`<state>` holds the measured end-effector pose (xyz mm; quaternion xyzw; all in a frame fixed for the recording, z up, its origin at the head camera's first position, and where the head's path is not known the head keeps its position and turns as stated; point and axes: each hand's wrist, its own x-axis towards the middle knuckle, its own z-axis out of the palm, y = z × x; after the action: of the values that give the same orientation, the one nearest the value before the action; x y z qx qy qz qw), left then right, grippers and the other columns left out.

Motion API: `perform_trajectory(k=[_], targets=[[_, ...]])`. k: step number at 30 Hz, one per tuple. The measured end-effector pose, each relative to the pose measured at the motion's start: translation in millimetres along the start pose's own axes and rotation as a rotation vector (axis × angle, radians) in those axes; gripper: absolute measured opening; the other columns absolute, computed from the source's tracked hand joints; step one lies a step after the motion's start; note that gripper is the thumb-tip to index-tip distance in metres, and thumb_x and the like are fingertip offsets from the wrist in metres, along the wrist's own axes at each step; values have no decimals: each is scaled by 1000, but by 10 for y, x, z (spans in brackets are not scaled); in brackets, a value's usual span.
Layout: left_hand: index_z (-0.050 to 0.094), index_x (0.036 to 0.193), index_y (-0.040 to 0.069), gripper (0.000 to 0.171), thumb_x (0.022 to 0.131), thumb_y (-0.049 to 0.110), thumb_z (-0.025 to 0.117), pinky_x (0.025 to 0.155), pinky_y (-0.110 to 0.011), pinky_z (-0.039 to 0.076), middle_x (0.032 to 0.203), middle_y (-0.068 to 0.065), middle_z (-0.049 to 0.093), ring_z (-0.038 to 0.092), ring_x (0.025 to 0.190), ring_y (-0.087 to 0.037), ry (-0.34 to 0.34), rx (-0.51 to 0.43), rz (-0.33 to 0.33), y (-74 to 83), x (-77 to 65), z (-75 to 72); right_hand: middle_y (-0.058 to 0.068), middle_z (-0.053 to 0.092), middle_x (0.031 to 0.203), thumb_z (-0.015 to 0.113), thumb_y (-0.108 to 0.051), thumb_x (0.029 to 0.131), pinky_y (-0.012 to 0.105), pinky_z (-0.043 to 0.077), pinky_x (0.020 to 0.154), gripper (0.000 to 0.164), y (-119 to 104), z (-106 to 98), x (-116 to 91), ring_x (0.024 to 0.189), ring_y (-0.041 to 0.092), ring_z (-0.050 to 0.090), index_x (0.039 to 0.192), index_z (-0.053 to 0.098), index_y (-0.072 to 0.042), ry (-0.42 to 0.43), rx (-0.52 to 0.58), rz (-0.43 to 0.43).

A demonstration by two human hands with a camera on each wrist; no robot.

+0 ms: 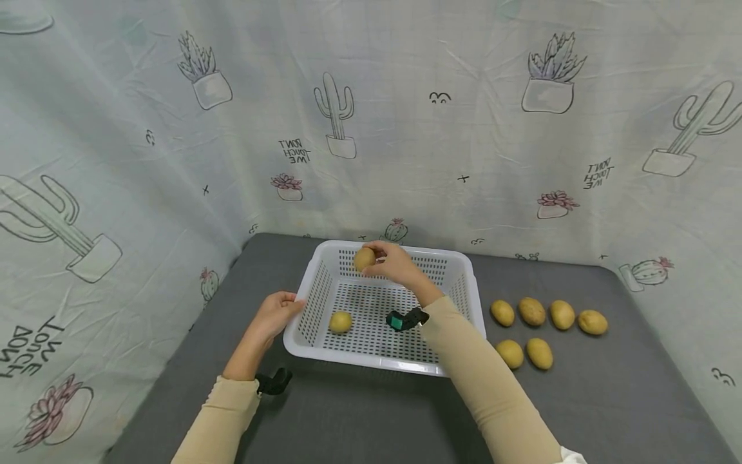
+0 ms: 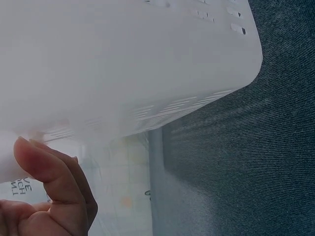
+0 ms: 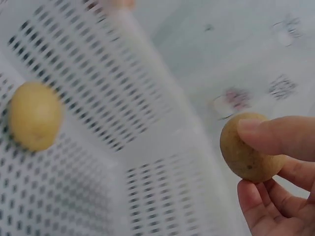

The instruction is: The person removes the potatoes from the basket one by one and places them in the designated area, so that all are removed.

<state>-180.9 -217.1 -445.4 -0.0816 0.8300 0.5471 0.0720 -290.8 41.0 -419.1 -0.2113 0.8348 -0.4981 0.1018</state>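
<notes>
A white perforated plastic basket [image 1: 382, 363] stands on the grey table. My right hand [image 1: 395, 263] pinches a potato [image 1: 364, 259] between thumb and fingers, held up over the far left part of the basket. In the right wrist view the thumb lies across this potato [image 3: 252, 147], with fingertips beneath it. A second potato [image 1: 340, 321] rests on the basket floor toward the near left. At the left side of the basket, my left hand [image 1: 275, 316] grips the rim; its curled fingers [image 2: 59, 172] show close up in the left wrist view.
To the right of the basket, several potatoes [image 1: 532, 312] lie on the table [image 1: 359, 419] in two loose rows. Behind and at both sides hangs a pale curtain [image 1: 394, 142] printed with cacti, close to the table's far edge.
</notes>
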Motion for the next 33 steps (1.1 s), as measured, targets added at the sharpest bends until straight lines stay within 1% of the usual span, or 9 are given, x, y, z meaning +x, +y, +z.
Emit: perform_trajectory(k=[5,8,12,18,21,25,26,30,33], targets=[[48,122,-12,37,97,16,51,70,-32,51,104,-25,64,65,85,-23,-6,-10,-2,12,-8,11,13,54,124,74,-12,82,37,52,83,59,-149,-153,-154,109,30,56,136,50,-10,39,108,-59],[48,122,-12,37,97,16,51,70,-32,51,105,-25,64,65,84,-22,-10,-7,-9,18,-17,14,12,52,128,72,-10,83,39,51,85,59,-217,-205,-281,109,30,56,137,49,-11,52,155,-75],[47,123,-12,38,97,15,51,70,-32,51,104,-25,64,64,83,-20,-10,-8,-14,17,-27,7,11,50,132,73,-9,83,38,49,90,60,-266,-221,-466,112,28,54,137,48,-10,79,155,-121],[46,123,-13,38,98,15,50,70,-32,52,107,-28,62,65,85,-23,-18,-16,-2,16,-21,-1,13,50,130,74,-6,81,39,46,96,60,-237,-254,-732,114,25,50,136,50,-8,166,182,-189],[47,123,-13,38,98,16,50,70,-31,51,107,-27,63,65,87,-24,-14,-4,-1,19,-19,-8,13,49,131,73,-5,81,33,46,95,60,-226,-308,-878,113,22,49,136,49,-7,176,233,-194],[47,122,-12,37,98,15,49,69,-32,51,107,-27,62,65,89,-28,-13,-3,2,15,-22,-10,13,46,132,72,-4,82,23,45,93,62,-198,-408,-1091,113,16,48,138,46,-6,191,260,-198],[47,122,-12,37,98,16,49,69,-32,51,107,-27,62,65,88,-27,-14,-4,2,16,-20,-9,13,46,131,72,-4,82,22,45,92,62,-183,-434,-1142,113,14,48,138,46,-6,202,253,-204],[47,122,-11,37,98,16,50,70,-32,51,106,-26,63,65,86,-24,-18,-6,-3,14,-10,0,14,47,128,72,2,80,16,46,90,61,-87,-527,-1338,109,8,49,136,46,2,274,199,-270],[47,122,-11,37,98,16,50,70,-32,51,105,-25,63,65,85,-23,-21,-5,-10,12,-6,5,10,49,123,71,7,79,14,45,89,61,-42,-595,-1501,107,6,50,135,46,6,332,168,-297]])
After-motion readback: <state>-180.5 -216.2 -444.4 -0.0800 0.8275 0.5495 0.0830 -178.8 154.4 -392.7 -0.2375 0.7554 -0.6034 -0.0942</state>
